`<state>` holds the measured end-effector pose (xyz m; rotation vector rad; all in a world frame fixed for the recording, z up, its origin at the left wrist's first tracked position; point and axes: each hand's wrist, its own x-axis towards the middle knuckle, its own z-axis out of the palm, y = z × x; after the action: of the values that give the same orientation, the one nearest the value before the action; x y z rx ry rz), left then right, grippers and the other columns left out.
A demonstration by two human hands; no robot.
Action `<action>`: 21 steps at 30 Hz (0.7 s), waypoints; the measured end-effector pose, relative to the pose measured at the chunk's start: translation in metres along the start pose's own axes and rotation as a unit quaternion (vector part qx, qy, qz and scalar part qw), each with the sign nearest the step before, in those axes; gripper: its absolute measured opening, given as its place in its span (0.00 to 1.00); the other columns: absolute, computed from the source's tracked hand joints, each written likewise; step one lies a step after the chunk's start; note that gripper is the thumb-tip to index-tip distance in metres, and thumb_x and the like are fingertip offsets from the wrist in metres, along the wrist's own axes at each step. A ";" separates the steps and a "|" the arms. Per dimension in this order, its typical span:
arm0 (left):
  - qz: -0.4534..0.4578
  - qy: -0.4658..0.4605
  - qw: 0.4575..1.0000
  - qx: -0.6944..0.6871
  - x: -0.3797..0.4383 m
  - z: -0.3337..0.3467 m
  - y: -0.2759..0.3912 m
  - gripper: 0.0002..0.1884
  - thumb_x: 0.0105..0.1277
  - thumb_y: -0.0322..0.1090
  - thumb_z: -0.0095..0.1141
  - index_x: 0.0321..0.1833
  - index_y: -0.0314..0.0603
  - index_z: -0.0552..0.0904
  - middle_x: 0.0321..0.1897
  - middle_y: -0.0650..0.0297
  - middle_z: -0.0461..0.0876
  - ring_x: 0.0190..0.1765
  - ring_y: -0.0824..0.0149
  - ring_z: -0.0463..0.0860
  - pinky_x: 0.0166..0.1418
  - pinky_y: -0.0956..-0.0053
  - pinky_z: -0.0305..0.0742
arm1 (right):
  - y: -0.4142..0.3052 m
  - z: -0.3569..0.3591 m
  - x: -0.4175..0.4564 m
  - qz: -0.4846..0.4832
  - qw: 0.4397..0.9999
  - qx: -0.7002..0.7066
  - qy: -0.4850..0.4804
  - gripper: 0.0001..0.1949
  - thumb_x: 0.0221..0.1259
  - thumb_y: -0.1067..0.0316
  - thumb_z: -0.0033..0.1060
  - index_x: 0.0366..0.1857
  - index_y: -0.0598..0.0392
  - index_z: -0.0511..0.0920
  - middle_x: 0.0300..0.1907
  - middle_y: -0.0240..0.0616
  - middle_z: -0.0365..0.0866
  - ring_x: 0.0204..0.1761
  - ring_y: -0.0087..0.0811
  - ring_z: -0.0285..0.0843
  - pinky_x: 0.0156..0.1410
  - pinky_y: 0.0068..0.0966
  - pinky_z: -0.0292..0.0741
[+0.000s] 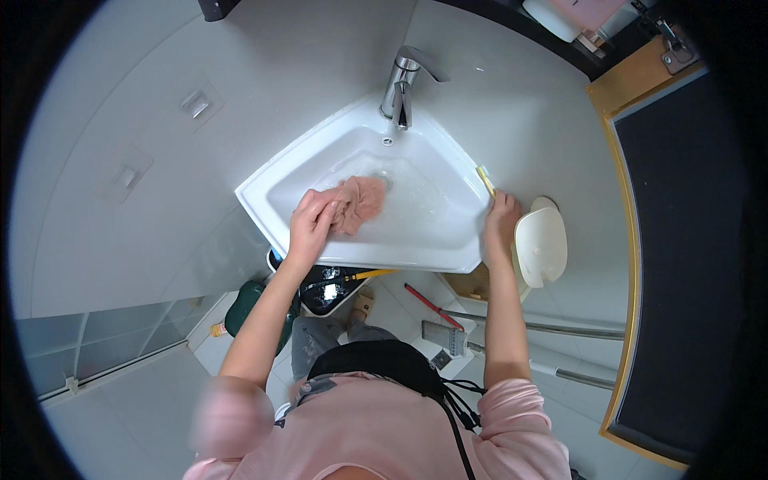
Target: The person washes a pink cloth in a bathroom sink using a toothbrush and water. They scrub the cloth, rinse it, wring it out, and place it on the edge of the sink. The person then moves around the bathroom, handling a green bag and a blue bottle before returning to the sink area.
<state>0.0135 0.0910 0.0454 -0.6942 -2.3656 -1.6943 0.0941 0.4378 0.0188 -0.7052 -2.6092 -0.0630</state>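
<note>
My left hand (312, 219) grips a wet pink cloth (362, 204) by its left side, over the front left of a white corner washbasin (372, 255). Shallow, slightly foamy water surrounds the cloth, which partly covers the area left of the drain (382, 178). At the basin's right rim is my right hand (503, 221), its fingers around the lower part of a yellow toothbrush (486, 180). The brush head points up and away along the rim. A chrome single-lever faucet (401, 90) stands at the back corner; no stream shows from its spout.
A cream plastic holder (540, 246) is on the wall just right of my right hand. Below the basin are a black tub (327, 294), a dark green container (246, 306) and a grey mop head (444, 337) with metal poles. A gold-framed dark panel (684, 252) stands at the right.
</note>
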 end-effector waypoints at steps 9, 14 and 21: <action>0.087 -0.059 0.994 0.017 0.078 -0.013 0.071 0.09 0.61 0.26 0.51 0.42 0.38 0.81 0.27 0.61 0.72 0.32 0.66 0.73 0.38 0.77 0.69 | -0.082 -0.019 -0.008 -0.126 0.951 0.281 -0.003 0.31 0.45 0.67 0.66 0.58 0.55 0.65 0.54 0.48 0.67 0.59 0.47 0.61 0.65 0.39 0.57; 0.151 -0.083 0.985 -0.021 0.105 -0.008 0.115 0.09 0.60 0.26 0.51 0.43 0.40 0.81 0.26 0.61 0.72 0.31 0.66 0.73 0.37 0.77 0.69 | -0.159 -0.011 -0.006 -0.078 0.737 0.610 -0.282 0.33 0.46 0.64 0.67 0.59 0.59 0.63 0.57 0.42 0.67 0.61 0.36 0.62 0.66 0.31 0.58; 0.072 0.001 0.989 0.127 0.108 -0.031 0.050 0.10 0.62 0.28 0.49 0.45 0.43 0.80 0.27 0.56 0.76 0.36 0.56 0.77 0.39 0.68 0.72 | -0.116 0.008 0.035 0.042 0.713 0.593 -0.373 0.22 0.50 0.68 0.60 0.50 0.60 0.66 0.41 0.37 0.74 0.45 0.27 0.71 0.51 0.23 0.70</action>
<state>-0.0634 0.1048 0.1401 -0.7939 -2.4063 -1.3059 0.0073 0.3547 0.0342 -0.3245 -2.4422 2.0901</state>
